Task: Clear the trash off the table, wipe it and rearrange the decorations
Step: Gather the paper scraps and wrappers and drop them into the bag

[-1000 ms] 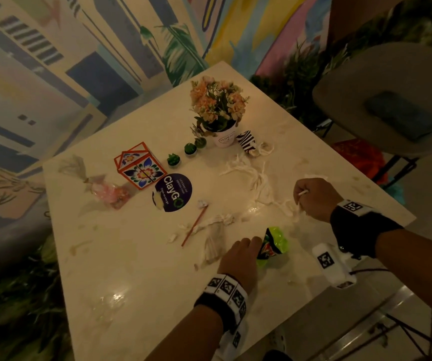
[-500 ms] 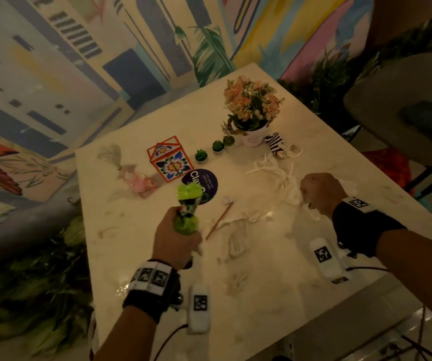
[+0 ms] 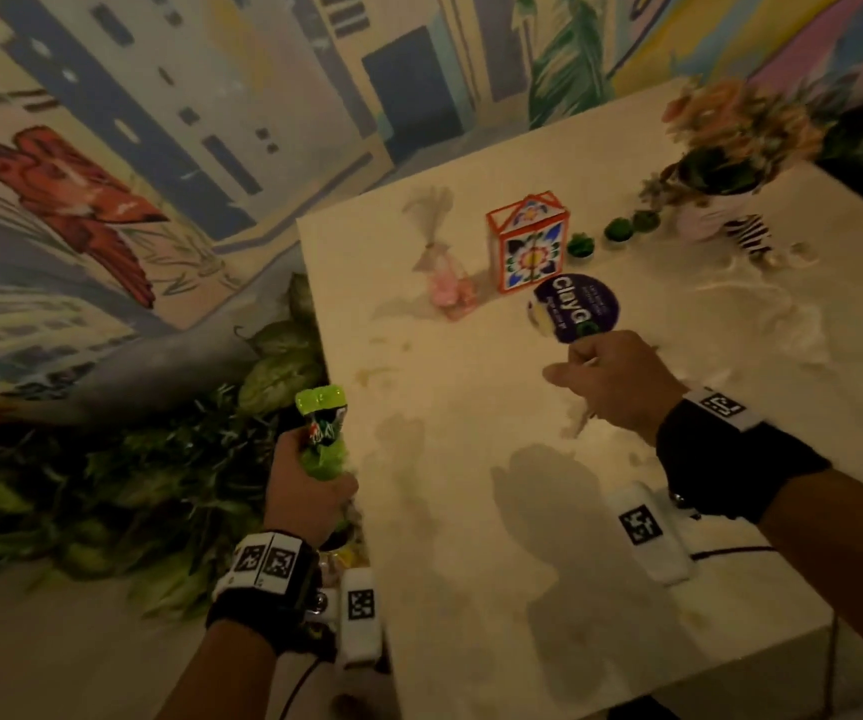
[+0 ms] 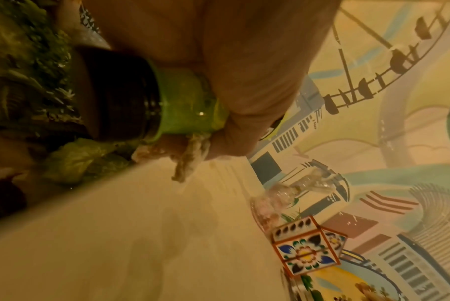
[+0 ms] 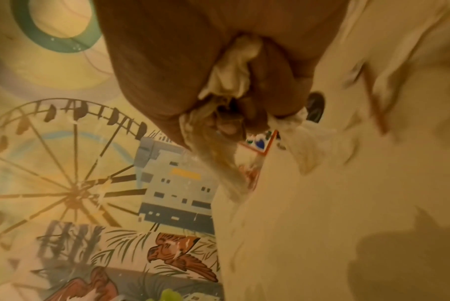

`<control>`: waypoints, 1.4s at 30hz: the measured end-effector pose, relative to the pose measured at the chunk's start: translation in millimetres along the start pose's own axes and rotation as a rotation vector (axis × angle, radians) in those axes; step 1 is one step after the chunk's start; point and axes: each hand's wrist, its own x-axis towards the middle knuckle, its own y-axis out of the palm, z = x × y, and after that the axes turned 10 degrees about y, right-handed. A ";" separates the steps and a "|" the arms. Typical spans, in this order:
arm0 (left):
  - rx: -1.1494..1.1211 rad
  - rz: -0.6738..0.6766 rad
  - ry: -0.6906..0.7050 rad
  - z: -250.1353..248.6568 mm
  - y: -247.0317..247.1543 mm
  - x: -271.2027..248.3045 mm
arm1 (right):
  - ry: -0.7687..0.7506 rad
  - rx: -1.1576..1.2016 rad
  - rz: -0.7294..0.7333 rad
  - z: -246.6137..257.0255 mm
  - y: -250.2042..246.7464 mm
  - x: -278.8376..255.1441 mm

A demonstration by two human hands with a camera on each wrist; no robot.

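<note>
My left hand grips a crumpled green snack wrapper just beyond the table's left edge, above the plants. The left wrist view shows the wrapper and a tissue scrap in that fist. Over the cream table, my right hand clenches white tissue scraps beside the purple round ClayG card. More torn tissue lies blurred at the right. A floral box, a pink sachet bag, small green pots and a flower pot stand at the back.
Leafy plants fill the floor left of the table, below a painted mural wall. A zebra-striped piece stands by the flower pot. A thin red stick lies on the table near my right hand.
My left hand lifted the green wrapper from the table's front and carried it left past the table edge. My right hand moved left with tissue toward the purple card. The view swung left.
</note>
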 end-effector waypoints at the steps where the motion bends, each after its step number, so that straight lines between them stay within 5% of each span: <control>1: -0.019 0.002 -0.003 18.5 -17.9 4.3 | -0.012 -0.008 0.005 10.4 24.9 -6.5; 8: -0.055 0.128 -0.007 128.0 -126.1 14.4 | 0.070 0.086 0.001 53.2 186.6 -47.2; 16: -0.052 0.274 -0.030 210.7 -181.4 17.8 | 0.078 -0.021 0.085 65.9 303.6 -88.0; 25: -0.042 0.320 -0.218 307.5 -135.0 18.7 | 0.480 0.156 0.142 10.5 395.0 -50.1; 30: 0.020 0.365 -0.303 387.8 -83.9 25.6 | 0.518 -0.102 0.336 -44.7 469.7 17.8; 37: 0.212 0.284 -0.391 516.1 -11.2 49.0 | 0.539 -0.202 0.244 -139.6 548.0 95.6; 42: 0.425 0.299 -0.458 537.8 23.3 53.2 | 0.447 -0.266 0.300 -179.7 585.0 138.2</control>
